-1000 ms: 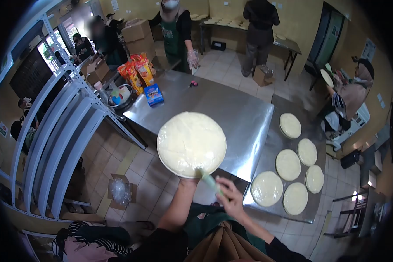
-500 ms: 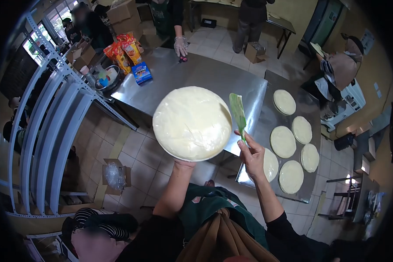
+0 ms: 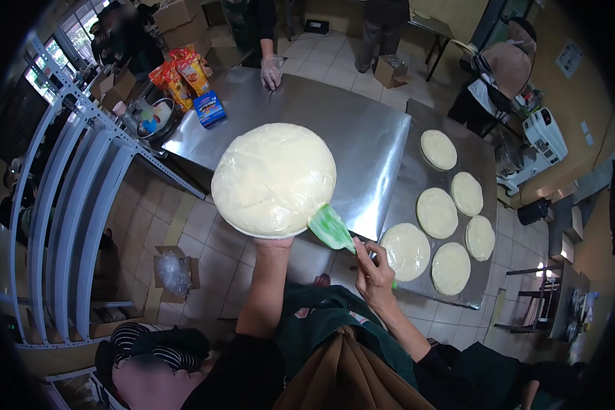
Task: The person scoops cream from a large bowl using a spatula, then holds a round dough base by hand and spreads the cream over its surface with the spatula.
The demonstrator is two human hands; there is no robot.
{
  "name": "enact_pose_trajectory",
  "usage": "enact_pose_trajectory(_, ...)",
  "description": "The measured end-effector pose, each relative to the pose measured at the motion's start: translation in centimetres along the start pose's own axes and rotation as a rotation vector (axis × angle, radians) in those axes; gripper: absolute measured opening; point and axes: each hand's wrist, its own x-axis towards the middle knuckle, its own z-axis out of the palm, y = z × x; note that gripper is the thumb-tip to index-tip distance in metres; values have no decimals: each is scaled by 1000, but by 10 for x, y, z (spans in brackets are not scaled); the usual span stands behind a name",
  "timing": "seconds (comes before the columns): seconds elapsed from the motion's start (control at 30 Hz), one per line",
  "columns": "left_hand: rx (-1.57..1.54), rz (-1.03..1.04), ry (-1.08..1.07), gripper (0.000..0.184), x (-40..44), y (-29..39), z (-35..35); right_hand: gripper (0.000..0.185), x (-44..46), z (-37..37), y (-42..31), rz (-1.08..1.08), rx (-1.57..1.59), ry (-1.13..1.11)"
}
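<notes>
My left hand (image 3: 273, 242) supports a cream-covered round cake (image 3: 274, 179) from beneath, with its fingers mostly hidden under the base. The cake has a pale, glossy top and a thin white rim below. In my right hand (image 3: 376, 275) is a green spatula (image 3: 330, 227), gripped by its handle, its blade smeared with cream. The blade touches the cake's lower right edge. To the right, several similar pale rounds lie on a dark metal table, the nearest pale round (image 3: 406, 252) close to my right hand.
A steel table (image 3: 321, 116) stands ahead, with a blue box (image 3: 209, 108), orange packets (image 3: 184, 75) and a bowl (image 3: 155, 117). Across it, a co-worker's gloved hand (image 3: 271, 72) holds a thin tool. A metal rack (image 3: 82, 225) stands left, beside a floor carton (image 3: 176, 272). Other people stand around.
The spatula has swung from upright beside the cake down to its lower right edge. My right hand has moved lower and slightly left; the cake has shifted left in view.
</notes>
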Motion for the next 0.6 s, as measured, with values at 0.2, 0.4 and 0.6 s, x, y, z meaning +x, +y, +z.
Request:
enact_pose_trajectory(0.2,72,39,-269,79,14,-1,-34,37,17,-35,5,265,257,0)
enact_pose_trajectory(0.4,-500,-88,-841,74,42,-23,-62,37,16,-5,-48,25,404,-236)
enact_pose_trajectory(0.6,-364,-52,-774,73,32,-17,-82,37,61,-25,-31,204,355,-171)
